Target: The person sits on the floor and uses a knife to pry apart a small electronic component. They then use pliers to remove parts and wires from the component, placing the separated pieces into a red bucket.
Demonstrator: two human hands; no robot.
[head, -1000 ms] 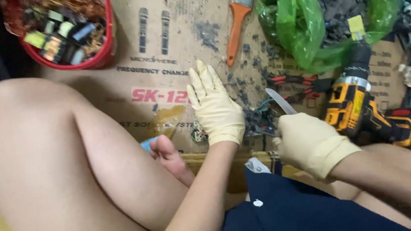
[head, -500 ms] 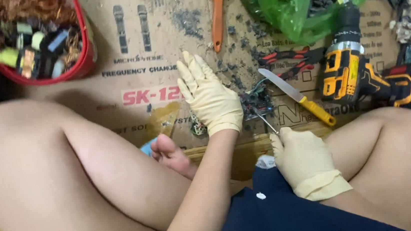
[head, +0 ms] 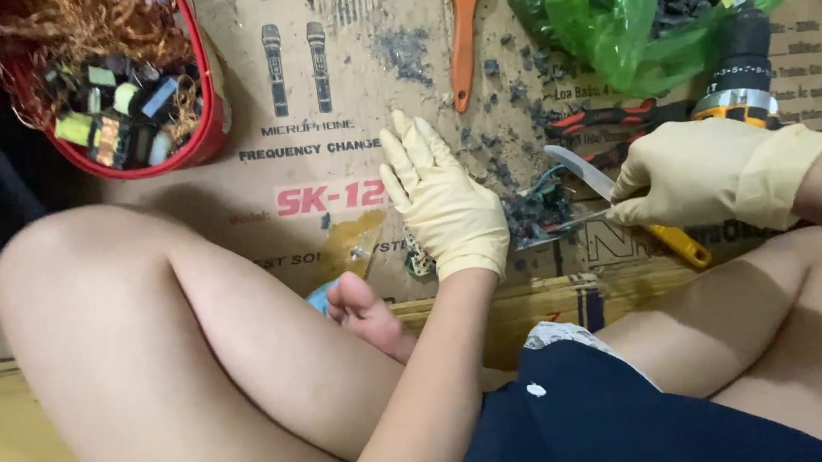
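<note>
My left hand [head: 443,203], in a cream rubber glove, lies flat with fingers stretched on the cardboard sheet [head: 336,77]. Its heel rests by a small circuit board piece [head: 420,260]. My right hand [head: 702,173], also gloved, is closed around a thin metal tool [head: 571,224]. The tool's tip points left at a dark clump of board fragments with wires [head: 535,211] between the two hands. A knife [head: 678,243] with a yellow handle lies under my right hand, its blade sticking out toward the upper left. My bare legs are crossed in front.
A red basket [head: 209,120] of electronic parts and copper wire stands at the upper left. An orange-handled brush [head: 461,40], red-handled pliers [head: 601,120], a green plastic bag [head: 601,12] of scrap and a cordless drill [head: 743,78] lie beyond the hands. Dark debris is scattered about.
My right hand has moved up from my lap and to the right, ending over the knife with the thin tool. My left hand has stayed flat in place.
</note>
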